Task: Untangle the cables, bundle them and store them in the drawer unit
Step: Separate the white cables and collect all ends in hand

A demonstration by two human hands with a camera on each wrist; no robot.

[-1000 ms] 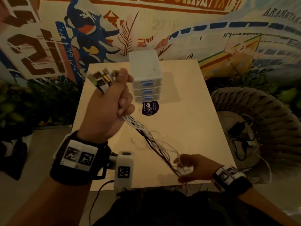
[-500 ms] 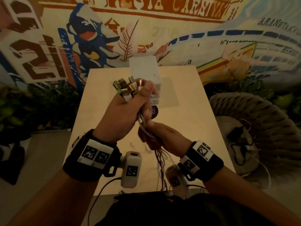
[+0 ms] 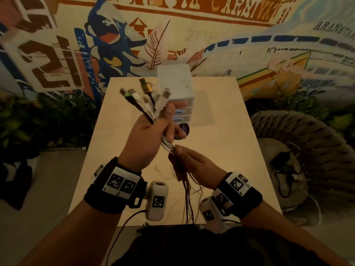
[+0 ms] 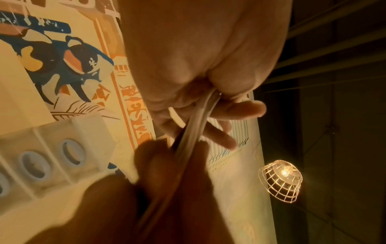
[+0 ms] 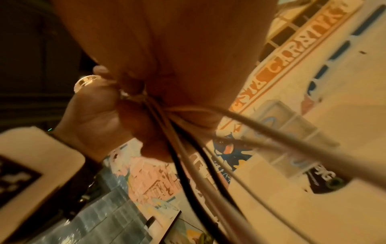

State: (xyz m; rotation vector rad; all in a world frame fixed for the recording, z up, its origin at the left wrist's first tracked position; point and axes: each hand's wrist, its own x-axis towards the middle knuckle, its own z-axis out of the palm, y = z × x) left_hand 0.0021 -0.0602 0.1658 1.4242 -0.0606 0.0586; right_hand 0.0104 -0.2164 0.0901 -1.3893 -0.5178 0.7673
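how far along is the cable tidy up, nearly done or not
Roughly midway. Done: cables gathered, plugs lined up above the left hand. In hand: right hand grips the strands just below; tails hang loose. Left: tying the bundle, opening the closed drawer unit, storing it.

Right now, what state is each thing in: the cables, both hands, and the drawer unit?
cables: gathered in one bunch, plug ends fanned out upward, loose ends hanging toward the table
left hand: raised, grips the bunch just below the plugs
right hand: holds the cords right under the left hand
drawer unit: upright on the table, its visible drawers closed
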